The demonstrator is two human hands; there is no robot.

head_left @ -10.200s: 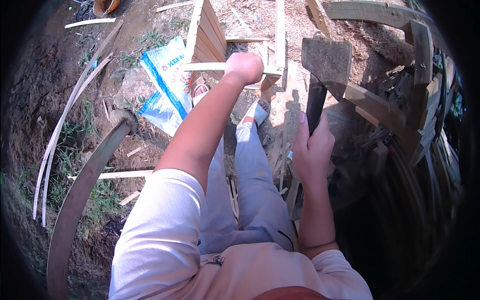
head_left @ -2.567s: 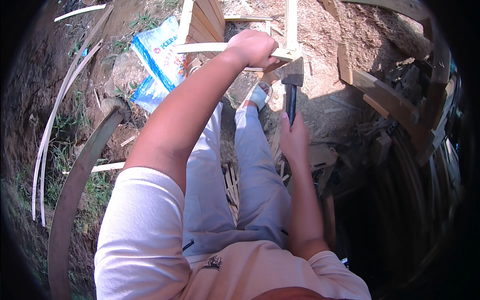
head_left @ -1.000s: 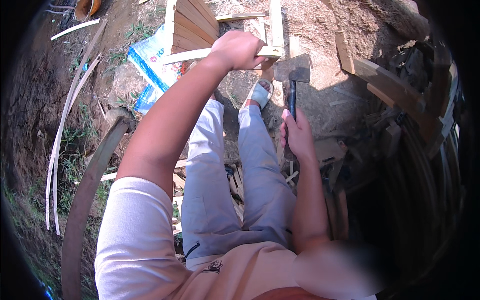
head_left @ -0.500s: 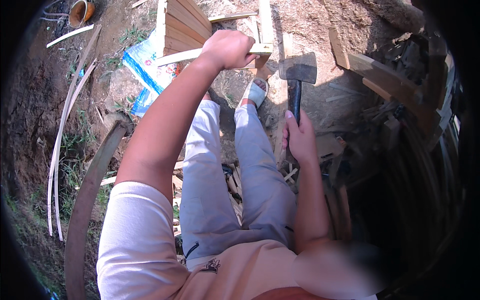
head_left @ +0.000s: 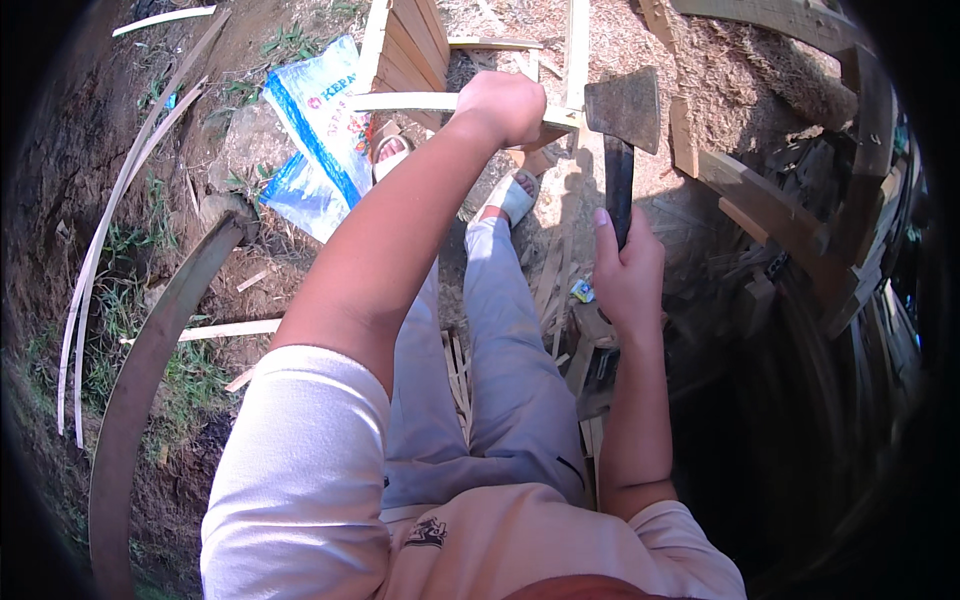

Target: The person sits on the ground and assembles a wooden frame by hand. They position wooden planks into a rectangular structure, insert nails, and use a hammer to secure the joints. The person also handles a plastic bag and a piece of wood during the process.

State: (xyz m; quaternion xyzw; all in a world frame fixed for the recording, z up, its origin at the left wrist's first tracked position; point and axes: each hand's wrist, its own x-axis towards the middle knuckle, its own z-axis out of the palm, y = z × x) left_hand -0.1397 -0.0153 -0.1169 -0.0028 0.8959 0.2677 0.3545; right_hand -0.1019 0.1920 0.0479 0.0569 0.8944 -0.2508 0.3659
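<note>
So my right hand [head_left: 628,275] is wrapped tight around the dark handle of a hatchet [head_left: 622,130], head up and raised just right of the strip. Left hand [head_left: 505,105] is closed in a fist on a pale wooden strip [head_left: 420,101] that runs sideways across a slatted wooden frame [head_left: 405,45]. Below that, one foot in a white sandal [head_left: 512,197] on the dirt (wood chips everywhere). Further left there's a blue-and-white plastic sack [head_left: 315,130] and a long curved plank [head_left: 150,360] on the ground.
</note>
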